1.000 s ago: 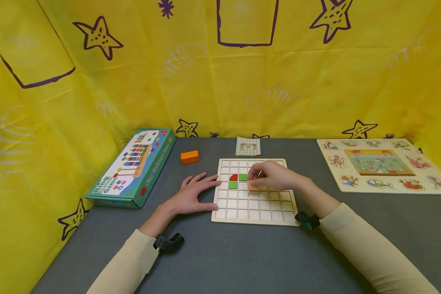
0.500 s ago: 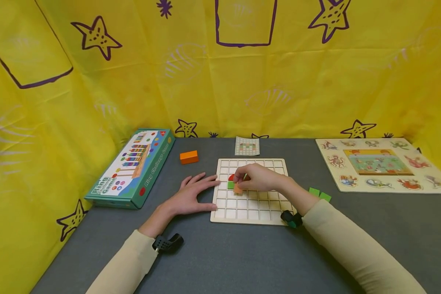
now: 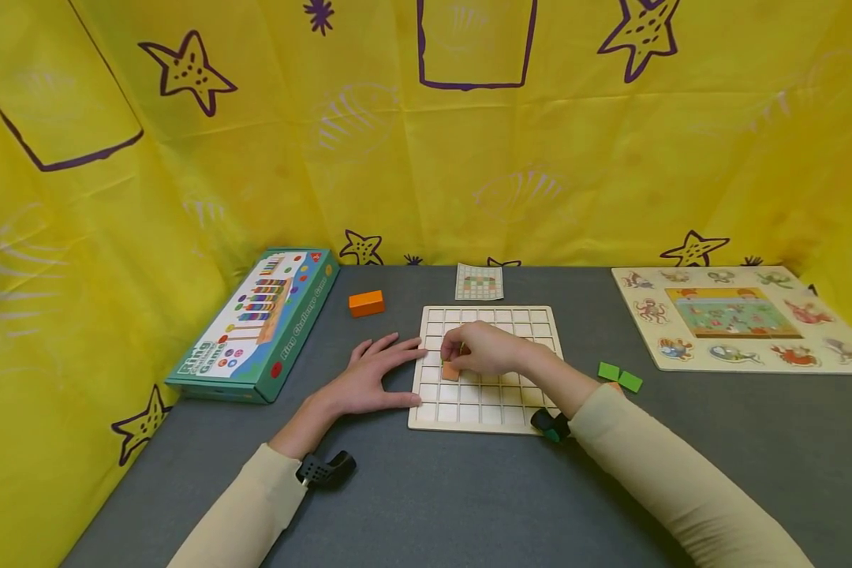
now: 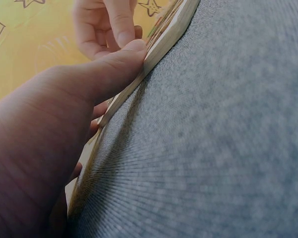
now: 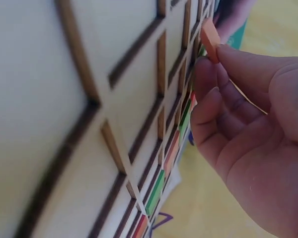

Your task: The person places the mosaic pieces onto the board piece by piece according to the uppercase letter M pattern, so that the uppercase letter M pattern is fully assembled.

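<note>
The right hand (image 3: 488, 349) pinches an orange tile (image 3: 450, 371) between thumb and fingers, over the left part of the gridded board (image 3: 483, 414); the tile is tilted in the right wrist view, and whether it touches the board I cannot tell; the left hand (image 3: 369, 383) has its fingers spread and grips nothing, its thumb and fingertips resting at the board's left edge; in the right wrist view, red, green and orange set tiles (image 5: 154, 193) lie in the board's cells, beyond the right hand's fingers.

Two green tiles (image 3: 608, 370) lie on the grey table (image 3: 426, 505) to the right of the board, beside the right sleeve (image 3: 653, 454), with a small orange piece (image 3: 614, 386) partly hidden by that sleeve; a printed card (image 3: 479, 282) lies just beyond the board; an orange block (image 3: 366, 304) and a green box (image 3: 255, 323) stand to the left, an animal puzzle (image 3: 696, 347) to the right; yellow cloth (image 3: 412, 158) hangs behind.
</note>
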Demonstrator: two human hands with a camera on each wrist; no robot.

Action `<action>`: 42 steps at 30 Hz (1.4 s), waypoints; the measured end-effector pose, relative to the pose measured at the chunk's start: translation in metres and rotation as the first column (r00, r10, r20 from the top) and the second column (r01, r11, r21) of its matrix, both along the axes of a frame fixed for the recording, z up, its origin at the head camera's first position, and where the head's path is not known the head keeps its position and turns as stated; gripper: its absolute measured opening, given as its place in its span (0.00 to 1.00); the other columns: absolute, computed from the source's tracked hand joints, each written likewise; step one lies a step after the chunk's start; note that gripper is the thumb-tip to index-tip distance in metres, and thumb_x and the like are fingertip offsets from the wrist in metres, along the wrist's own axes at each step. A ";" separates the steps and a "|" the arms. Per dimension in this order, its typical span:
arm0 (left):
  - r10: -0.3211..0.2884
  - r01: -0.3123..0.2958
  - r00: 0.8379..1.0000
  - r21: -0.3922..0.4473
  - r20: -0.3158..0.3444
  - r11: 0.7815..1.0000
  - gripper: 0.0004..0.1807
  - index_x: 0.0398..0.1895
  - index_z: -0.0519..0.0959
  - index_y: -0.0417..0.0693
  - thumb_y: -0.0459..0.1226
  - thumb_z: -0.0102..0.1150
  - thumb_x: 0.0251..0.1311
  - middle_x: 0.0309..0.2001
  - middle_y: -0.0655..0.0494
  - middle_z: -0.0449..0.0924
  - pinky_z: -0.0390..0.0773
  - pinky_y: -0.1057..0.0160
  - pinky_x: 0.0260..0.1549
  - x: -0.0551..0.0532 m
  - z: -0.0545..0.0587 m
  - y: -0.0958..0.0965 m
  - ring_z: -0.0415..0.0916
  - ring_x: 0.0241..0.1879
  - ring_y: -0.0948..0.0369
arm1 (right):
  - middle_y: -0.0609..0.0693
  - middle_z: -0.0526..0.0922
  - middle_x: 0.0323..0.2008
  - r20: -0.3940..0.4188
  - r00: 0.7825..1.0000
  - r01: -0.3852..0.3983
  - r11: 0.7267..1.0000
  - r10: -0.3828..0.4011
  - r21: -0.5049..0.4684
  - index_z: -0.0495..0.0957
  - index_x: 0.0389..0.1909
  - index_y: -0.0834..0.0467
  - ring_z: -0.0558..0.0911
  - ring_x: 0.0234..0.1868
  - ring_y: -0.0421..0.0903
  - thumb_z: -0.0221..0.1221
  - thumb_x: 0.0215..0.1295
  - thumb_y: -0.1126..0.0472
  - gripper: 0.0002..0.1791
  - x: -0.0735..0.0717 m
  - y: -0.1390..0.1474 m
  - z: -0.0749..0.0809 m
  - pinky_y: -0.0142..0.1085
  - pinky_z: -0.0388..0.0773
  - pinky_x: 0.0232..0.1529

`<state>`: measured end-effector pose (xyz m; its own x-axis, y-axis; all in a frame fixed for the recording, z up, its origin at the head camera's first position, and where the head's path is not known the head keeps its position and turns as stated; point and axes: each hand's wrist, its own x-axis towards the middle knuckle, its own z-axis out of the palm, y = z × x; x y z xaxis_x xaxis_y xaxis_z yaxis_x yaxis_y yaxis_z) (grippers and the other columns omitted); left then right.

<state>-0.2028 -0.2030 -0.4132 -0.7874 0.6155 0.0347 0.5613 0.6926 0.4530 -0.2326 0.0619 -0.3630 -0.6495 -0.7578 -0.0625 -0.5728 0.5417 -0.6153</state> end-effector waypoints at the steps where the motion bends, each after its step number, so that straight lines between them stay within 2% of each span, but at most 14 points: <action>1: -0.002 0.002 1.000 0.001 0.000 1.000 0.43 0.76 0.66 0.60 0.64 0.63 0.59 0.78 0.61 0.56 0.36 0.34 0.67 0.000 0.000 0.000 0.42 0.78 0.47 | 0.44 0.79 0.31 0.003 1.000 -0.002 1.000 0.002 0.005 0.82 0.40 0.58 0.75 0.34 0.41 0.61 0.71 0.67 0.03 0.000 0.000 0.000 0.35 0.73 0.41; 4: -0.002 0.002 1.000 0.000 -0.004 1.000 0.43 0.76 0.67 0.60 0.64 0.63 0.59 0.78 0.60 0.56 0.37 0.33 0.67 -0.001 -0.001 0.001 0.43 0.77 0.46 | 0.44 0.80 0.32 -0.004 1.000 -0.005 1.000 0.005 0.008 0.83 0.40 0.58 0.76 0.34 0.41 0.62 0.71 0.66 0.02 0.002 0.002 -0.001 0.36 0.74 0.42; 13: -0.005 0.005 1.000 0.003 -0.006 1.000 0.43 0.76 0.67 0.60 0.62 0.64 0.59 0.78 0.60 0.57 0.37 0.34 0.67 0.000 0.001 0.002 0.43 0.77 0.47 | 0.44 0.83 0.40 -0.001 0.998 0.056 0.998 -0.056 -0.029 0.83 0.46 0.59 0.81 0.42 0.43 0.62 0.71 0.64 0.07 0.007 0.022 0.006 0.39 0.77 0.48; 24: -0.004 0.004 1.000 0.009 -0.007 1.000 0.43 0.76 0.67 0.61 0.63 0.64 0.59 0.78 0.60 0.57 0.36 0.34 0.67 0.000 0.000 0.000 0.43 0.77 0.46 | 0.46 0.83 0.41 -0.004 0.997 0.077 0.995 -0.078 -0.069 0.83 0.48 0.61 0.82 0.43 0.46 0.62 0.70 0.64 0.09 0.010 0.052 0.011 0.41 0.78 0.46; 32: -0.005 0.005 1.000 0.016 -0.008 1.000 0.43 0.76 0.67 0.60 0.62 0.64 0.59 0.78 0.61 0.56 0.36 0.34 0.67 0.000 -0.001 0.000 0.42 0.78 0.46 | 0.47 0.84 0.43 0.011 0.991 0.133 0.990 -0.133 -0.052 0.83 0.50 0.60 0.82 0.43 0.47 0.64 0.69 0.65 0.11 0.012 0.077 0.014 0.41 0.79 0.45; 39: -0.007 0.007 1.000 0.021 -0.010 1.000 0.43 0.76 0.67 0.59 0.61 0.65 0.59 0.78 0.60 0.57 0.36 0.34 0.67 0.000 -0.001 0.001 0.43 0.77 0.46 | 0.46 0.83 0.43 -0.008 0.988 0.155 0.987 -0.156 -0.043 0.82 0.50 0.61 0.82 0.45 0.47 0.64 0.70 0.63 0.11 0.015 0.098 0.010 0.44 0.79 0.48; 42: -0.005 0.005 1.000 0.017 -0.012 1.000 0.43 0.76 0.67 0.59 0.62 0.65 0.59 0.78 0.60 0.57 0.37 0.34 0.67 0.000 0.000 0.001 0.43 0.77 0.46 | 0.47 0.83 0.42 0.004 0.985 0.172 0.984 -0.172 -0.048 0.81 0.50 0.61 0.82 0.45 0.48 0.64 0.70 0.63 0.12 0.018 0.105 0.010 0.43 0.80 0.45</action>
<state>-0.2032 -0.2025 -0.4133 -0.7836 0.6188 0.0546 0.5703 0.6818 0.4581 -0.2150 0.1670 -0.3527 -0.7707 -0.6366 -0.0290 -0.4734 0.6024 -0.6426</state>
